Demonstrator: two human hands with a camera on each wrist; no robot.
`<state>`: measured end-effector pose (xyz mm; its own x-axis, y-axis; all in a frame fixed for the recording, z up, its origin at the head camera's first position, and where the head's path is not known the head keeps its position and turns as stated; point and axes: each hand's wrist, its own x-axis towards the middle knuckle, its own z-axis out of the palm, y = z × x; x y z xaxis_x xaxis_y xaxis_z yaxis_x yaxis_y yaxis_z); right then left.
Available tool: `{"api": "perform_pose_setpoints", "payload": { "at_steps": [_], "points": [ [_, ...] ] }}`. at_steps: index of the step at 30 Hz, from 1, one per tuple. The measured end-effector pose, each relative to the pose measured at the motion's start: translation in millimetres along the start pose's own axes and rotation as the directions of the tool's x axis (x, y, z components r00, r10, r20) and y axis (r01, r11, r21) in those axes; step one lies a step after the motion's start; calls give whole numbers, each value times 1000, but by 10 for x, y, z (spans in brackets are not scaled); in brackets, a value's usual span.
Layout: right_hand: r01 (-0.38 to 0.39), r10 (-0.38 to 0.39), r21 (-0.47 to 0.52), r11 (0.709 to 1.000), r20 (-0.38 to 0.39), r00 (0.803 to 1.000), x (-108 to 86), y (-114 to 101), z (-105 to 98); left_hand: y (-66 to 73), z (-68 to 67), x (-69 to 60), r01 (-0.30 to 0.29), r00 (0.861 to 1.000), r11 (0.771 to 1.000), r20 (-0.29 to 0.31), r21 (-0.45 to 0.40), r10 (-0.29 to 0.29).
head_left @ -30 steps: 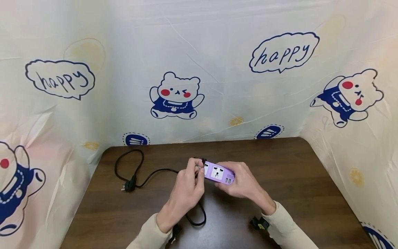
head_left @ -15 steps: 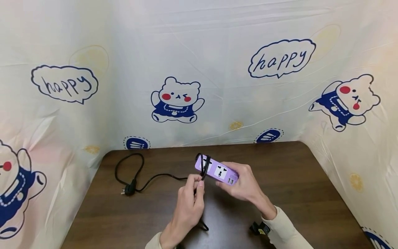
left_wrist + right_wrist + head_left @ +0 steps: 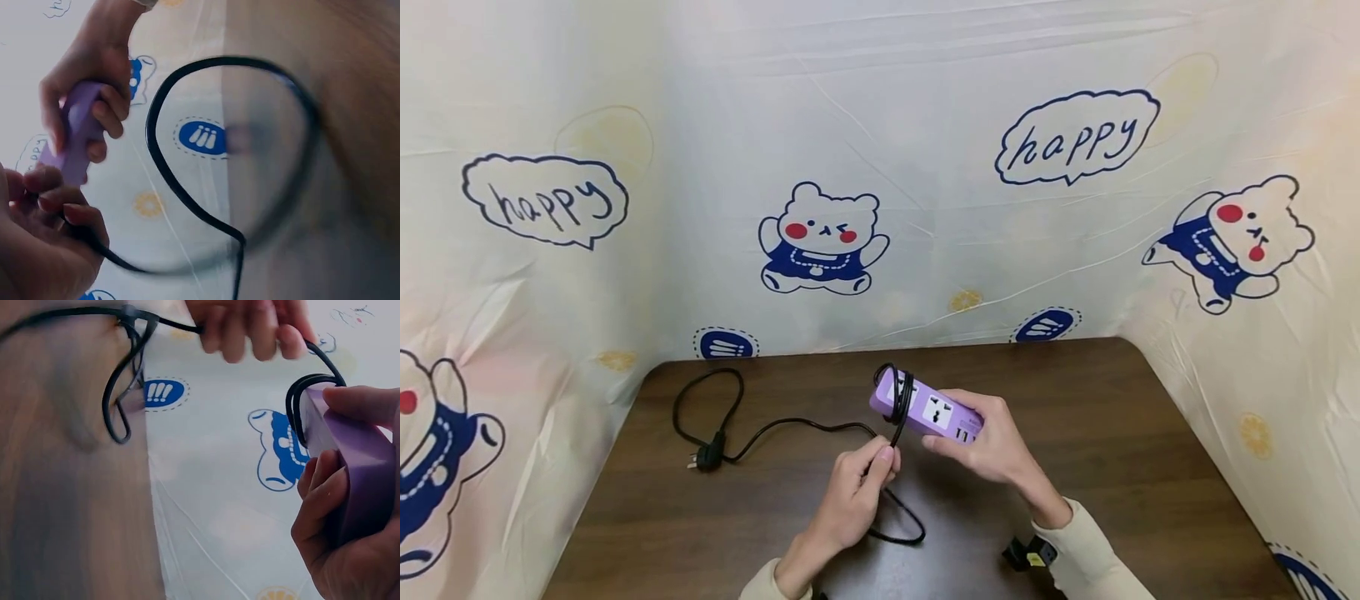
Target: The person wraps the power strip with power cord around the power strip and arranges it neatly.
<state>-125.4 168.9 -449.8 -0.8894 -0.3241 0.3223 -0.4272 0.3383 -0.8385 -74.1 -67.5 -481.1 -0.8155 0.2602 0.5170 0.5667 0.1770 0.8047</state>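
Observation:
A purple power strip with white socket faces is gripped at its right end by my right hand, thumb and fingers on opposite sides in the right wrist view. Its black cord is wound in several turns around the strip's far left end. My left hand pinches the cord between thumb and fingers just below and left of the strip. From the left hand, a loop of cord hangs down, and the rest runs left across the table to a black plug.
The brown wooden table is backed by a white printed curtain on the far side and both flanks. A loop of cord lies beyond the plug at the far left. A small black device sits at my right cuff.
My left hand has drawn the cord from the strip's left end down toward me, uncovering the wound turns. The right hand still grips the strip, which has shifted slightly right.

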Motion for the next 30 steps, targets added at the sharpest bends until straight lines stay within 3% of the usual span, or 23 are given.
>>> {"api": "perform_pose_setpoints", "payload": {
  "at_steps": [5, 8, 9, 11, 15, 21, 26, 30],
  "points": [
    [29, -29, 77, 997, -5, 1000, 26, 13, -89, -103, -34, -80, -18, 993, 998, 119, -55, 24],
    [43, -43, 81, 996, 2, 999, 40, 19, -122, -174, -49, -100, 12, 985, 987, 173, -158, 16],
    [44, -44, 89, 995, 3, 999, 41, 19, -128, -195, -56, -102, 38, 980, 972, 201, -231, 10],
    [32, -32, 118, 993, 4, 999, 35, 18, -145, -239, -72, -103, 108, 966, 921, 259, -375, -8],
    [-10, 4, 209, 978, 26, 1000, 9, 17, -180, -339, -107, -132, 243, 937, 784, 347, -572, -37],
    [-21, 2, 283, 959, 68, 998, 18, 0, -206, -424, -159, -97, 281, 924, 733, 382, -620, -31],
    [-17, 0, 275, 961, 62, 998, 1, -67, -222, -423, -183, -81, 326, 907, 726, 417, -606, -60],
    [35, -48, 234, 972, 48, 998, -15, -139, -224, -420, -193, -89, 364, 891, 700, 449, -614, -69]
  ]
}}
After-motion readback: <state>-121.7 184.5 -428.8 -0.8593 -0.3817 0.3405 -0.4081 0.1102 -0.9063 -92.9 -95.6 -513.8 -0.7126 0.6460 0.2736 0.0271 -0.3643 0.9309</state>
